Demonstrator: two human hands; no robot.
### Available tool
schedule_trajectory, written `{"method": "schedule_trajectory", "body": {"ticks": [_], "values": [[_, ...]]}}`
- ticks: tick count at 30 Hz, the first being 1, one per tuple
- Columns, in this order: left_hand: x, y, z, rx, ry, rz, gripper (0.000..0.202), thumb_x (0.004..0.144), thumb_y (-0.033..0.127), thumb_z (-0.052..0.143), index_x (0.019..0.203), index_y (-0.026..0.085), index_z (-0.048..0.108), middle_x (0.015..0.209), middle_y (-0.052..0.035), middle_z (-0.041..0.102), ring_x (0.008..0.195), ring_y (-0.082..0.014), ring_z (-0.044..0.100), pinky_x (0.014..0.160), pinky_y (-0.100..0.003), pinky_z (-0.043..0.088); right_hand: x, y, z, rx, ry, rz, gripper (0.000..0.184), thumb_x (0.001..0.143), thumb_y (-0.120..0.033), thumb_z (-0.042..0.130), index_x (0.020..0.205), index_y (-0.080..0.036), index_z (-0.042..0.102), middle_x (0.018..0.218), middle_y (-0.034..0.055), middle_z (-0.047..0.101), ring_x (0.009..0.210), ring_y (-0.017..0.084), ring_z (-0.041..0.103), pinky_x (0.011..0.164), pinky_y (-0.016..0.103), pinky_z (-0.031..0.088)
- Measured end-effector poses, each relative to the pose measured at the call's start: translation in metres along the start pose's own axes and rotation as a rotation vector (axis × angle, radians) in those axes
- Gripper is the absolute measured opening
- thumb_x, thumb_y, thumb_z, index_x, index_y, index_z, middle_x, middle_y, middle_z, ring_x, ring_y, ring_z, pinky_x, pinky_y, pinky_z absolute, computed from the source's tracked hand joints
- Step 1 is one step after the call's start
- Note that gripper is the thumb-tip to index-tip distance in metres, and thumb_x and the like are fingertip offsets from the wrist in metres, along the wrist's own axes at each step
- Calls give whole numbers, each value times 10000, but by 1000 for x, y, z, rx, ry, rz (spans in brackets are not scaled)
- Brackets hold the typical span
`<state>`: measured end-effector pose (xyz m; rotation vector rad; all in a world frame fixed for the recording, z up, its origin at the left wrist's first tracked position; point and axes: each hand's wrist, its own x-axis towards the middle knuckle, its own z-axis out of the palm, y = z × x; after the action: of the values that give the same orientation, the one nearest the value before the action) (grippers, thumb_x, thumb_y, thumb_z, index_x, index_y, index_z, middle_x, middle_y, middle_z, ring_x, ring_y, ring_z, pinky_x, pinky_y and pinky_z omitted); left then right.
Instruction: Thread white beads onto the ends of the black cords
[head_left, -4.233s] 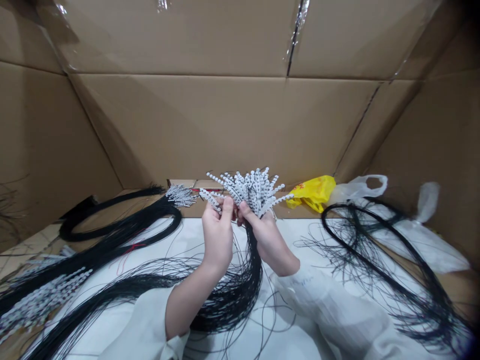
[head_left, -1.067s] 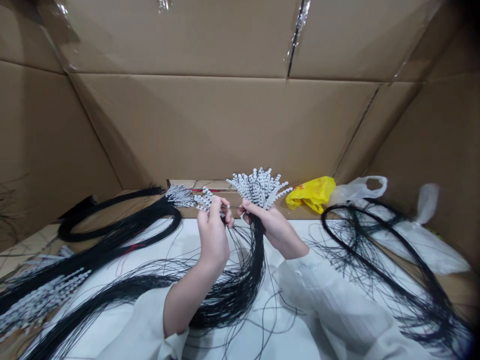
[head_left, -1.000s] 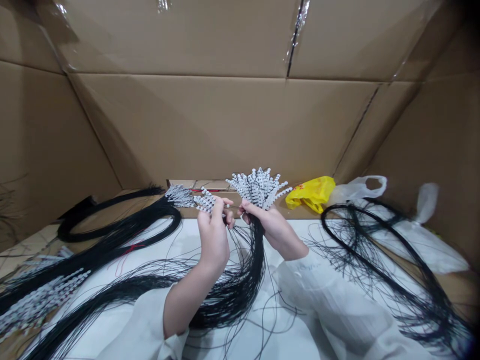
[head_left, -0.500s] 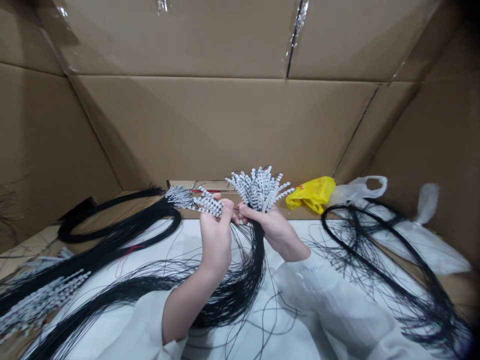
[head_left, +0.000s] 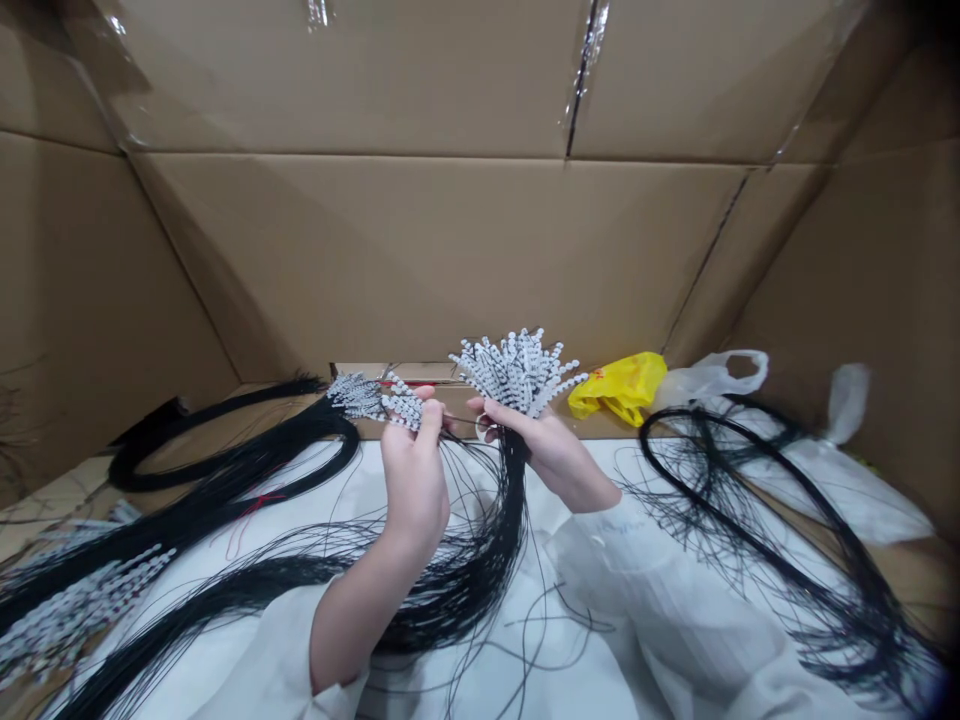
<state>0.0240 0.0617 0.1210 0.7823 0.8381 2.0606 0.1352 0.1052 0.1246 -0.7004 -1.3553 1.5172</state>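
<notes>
My right hand [head_left: 551, 450] is closed around a thick bundle of thin black wires [head_left: 514, 510], just below their ends. Those ends carry rows of small white pieces [head_left: 517, 370] that fan out above the fist. In my left hand [head_left: 416, 470] is a smaller bunch of wires with white beaded ends [head_left: 401, 402], gripped between thumb and fingers. A few dark strands stretch across the gap between the two hands. The long bundle curves down from my right hand and away to the lower left over a white surface [head_left: 559, 645].
More black wire bundles [head_left: 225, 465] lie coiled at left, some with white ends [head_left: 90, 605] and a red tie [head_left: 259, 505]. Another looped bundle [head_left: 757, 530] lies at right. A yellow bag [head_left: 619, 388] and a white plastic bag [head_left: 862, 490] sit by the cardboard wall [head_left: 450, 260].
My left hand has moved left with its small bunch, widening the gap to my right hand. My right hand keeps its hold on the big bundle in nearly the same place.
</notes>
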Motion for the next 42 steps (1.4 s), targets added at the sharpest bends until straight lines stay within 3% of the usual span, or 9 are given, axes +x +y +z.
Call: {"method": "schedule_trajectory", "body": {"ticks": [3, 8, 15, 21, 24, 32, 36, 39, 42], "values": [[2, 5, 0, -100, -62, -98, 113, 794, 179, 552, 895, 144, 516, 726, 2, 537, 705, -110, 563, 715, -255, 434, 0, -3, -2, 26, 1, 15, 245, 723, -328, 660, 902, -166, 695, 867, 40, 611, 707, 105, 494, 671, 259, 410], [-1, 5, 1, -56, -142, -191, 72, 812, 207, 526, 853, 170, 478, 630, 49, 419, 473, -63, 405, 495, -221, 380, 1, -3, -1, 118, 19, 58, 282, 662, -302, 708, 885, -132, 683, 715, 22, 566, 637, 105, 466, 631, 270, 395], [-11, -9, 4, 116, -302, -112, 211, 798, 325, 577, 739, 155, 465, 585, 67, 280, 455, -37, 209, 412, -184, 213, 0, 5, 4, 67, 81, -2, 228, 633, -310, 724, 784, -158, 646, 749, 17, 587, 620, 102, 465, 607, 269, 373], [-8, -5, 1, 50, -238, -137, 241, 772, 301, 613, 679, 155, 445, 562, 74, 245, 452, -39, 177, 413, -196, 177, -2, 5, 6, 71, 51, 34, 261, 649, -364, 716, 692, -137, 595, 645, -2, 527, 570, 83, 435, 553, 252, 338], [-6, -4, 1, 18, -225, -133, 278, 781, 297, 601, 638, 165, 401, 555, 74, 250, 450, -42, 187, 421, -203, 186, -2, 4, 6, 86, 26, 33, 265, 658, -364, 708, 672, -133, 579, 629, -6, 519, 564, 80, 443, 545, 246, 342], [-13, -10, 3, 144, -273, -46, 215, 785, 342, 589, 740, 136, 549, 587, 34, 413, 501, -67, 330, 472, -208, 272, 0, 6, 6, 81, 45, -3, 256, 640, -347, 718, 762, -131, 656, 645, 8, 529, 554, 86, 426, 513, 253, 340], [-12, -9, 1, 168, -182, -37, 268, 797, 371, 565, 665, 142, 525, 567, 26, 423, 532, -88, 393, 515, -222, 332, -2, 2, 5, 91, -3, 36, 264, 658, -388, 705, 705, -139, 630, 628, 6, 535, 591, 106, 480, 591, 274, 403], [-11, -7, 1, 113, -94, -101, 232, 808, 372, 549, 772, 142, 550, 676, -7, 520, 626, -112, 482, 587, -236, 387, -2, -1, 4, 152, -2, 61, 302, 683, -404, 681, 800, -129, 634, 728, 30, 580, 628, 107, 509, 622, 270, 433], [-10, -6, 2, 45, -101, -105, 218, 827, 350, 524, 759, 143, 531, 734, -22, 556, 692, -121, 524, 677, -256, 416, -2, -2, 5, 196, 41, 84, 263, 688, -357, 681, 785, -123, 612, 701, 28, 581, 641, 112, 536, 657, 269, 446]]}}
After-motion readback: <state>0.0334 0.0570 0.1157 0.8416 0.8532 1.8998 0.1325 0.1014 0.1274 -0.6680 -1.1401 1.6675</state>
